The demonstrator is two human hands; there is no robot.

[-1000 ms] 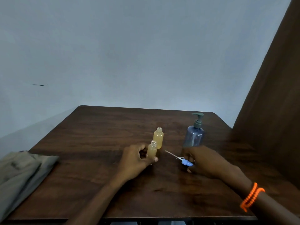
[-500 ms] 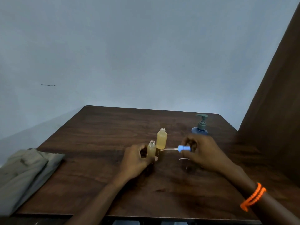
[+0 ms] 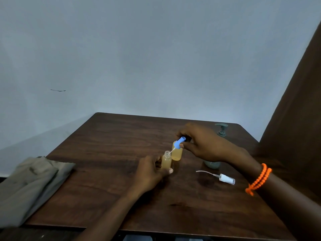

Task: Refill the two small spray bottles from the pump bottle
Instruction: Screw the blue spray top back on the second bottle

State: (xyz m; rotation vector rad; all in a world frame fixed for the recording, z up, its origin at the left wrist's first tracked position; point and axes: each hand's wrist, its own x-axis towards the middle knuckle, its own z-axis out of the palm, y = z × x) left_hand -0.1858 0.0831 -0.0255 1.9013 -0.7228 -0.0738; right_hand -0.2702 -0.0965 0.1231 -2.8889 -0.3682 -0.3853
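Two small bottles of yellow liquid stand uncapped on the wooden table (image 3: 107,171). My left hand (image 3: 151,173) grips the nearer small bottle (image 3: 166,160) around its body. My right hand (image 3: 203,143) pinches a blue spray cap (image 3: 179,143) and holds it tilted above that bottle, its thin dip tube reaching the bottle's open neck. The second small bottle (image 3: 177,153) stands just behind, partly covered by the cap. The pump bottle (image 3: 221,130) stands behind my right hand, mostly hidden; only its grey pump head and base show.
A white spray cap (image 3: 226,179) with its dip tube lies on the table under my right forearm. A folded olive cloth (image 3: 33,185) lies over the table's left edge. A dark panel (image 3: 298,119) rises at the right.
My right hand lifted the blue spray cap from the table and carried it left and up over the nearer bottle. The white spray cap is now uncovered. My left hand kept its hold.
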